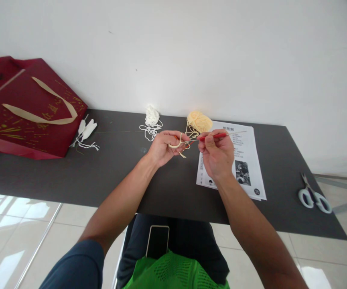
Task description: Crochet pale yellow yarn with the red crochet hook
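My left hand is closed, pinching a strand of pale yellow yarn that loops over its fingers. My right hand is closed around a crochet hook with a red grip; its metal end points left toward the yarn in my left hand. The strand trails back to a small ball of yellow yarn on the dark table, just behind my hands. Both hands hover a little above the table, close together.
A printed sheet lies under my right hand. White yarn and white tassels lie at the back left, beside a red gift bag. Scissors lie at the right edge. A phone rests on my lap.
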{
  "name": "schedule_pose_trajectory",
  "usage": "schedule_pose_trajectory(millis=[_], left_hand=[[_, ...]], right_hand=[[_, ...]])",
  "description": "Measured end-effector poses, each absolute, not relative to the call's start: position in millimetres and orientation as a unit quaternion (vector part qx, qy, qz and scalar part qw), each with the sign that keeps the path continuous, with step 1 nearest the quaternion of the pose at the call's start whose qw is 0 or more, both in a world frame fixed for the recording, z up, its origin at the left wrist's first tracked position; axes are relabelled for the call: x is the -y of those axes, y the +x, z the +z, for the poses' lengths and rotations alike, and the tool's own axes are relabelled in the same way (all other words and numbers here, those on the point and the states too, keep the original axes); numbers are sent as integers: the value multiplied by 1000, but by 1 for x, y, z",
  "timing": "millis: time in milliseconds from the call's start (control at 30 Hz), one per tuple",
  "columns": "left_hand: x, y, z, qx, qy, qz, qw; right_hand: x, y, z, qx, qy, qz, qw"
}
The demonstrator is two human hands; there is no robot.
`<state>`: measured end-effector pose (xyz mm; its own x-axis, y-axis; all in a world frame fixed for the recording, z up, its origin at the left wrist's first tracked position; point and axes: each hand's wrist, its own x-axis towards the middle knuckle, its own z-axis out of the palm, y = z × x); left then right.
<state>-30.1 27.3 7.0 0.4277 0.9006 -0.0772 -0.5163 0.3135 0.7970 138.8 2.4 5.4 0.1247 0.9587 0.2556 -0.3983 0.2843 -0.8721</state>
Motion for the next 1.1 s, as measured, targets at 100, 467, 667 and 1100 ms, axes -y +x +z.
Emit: schedule_pose_trajectory(millis=[100, 467, 667, 1100], left_hand=[[-27, -30, 7, -268, 371, 469, 756], [-28, -24, -4, -308, 501, 539, 603], [-25, -16, -4, -355, 560, 540, 519], [-11, 0, 0, -420, 494, 572, 502]], right_hand=[[-3, 141, 4, 397, -324, 541, 667], [0, 133, 11, 213, -310, 668, 642], [1, 129, 10, 176, -284, 674, 658], [3, 118, 3, 207, -317, 637, 672]])
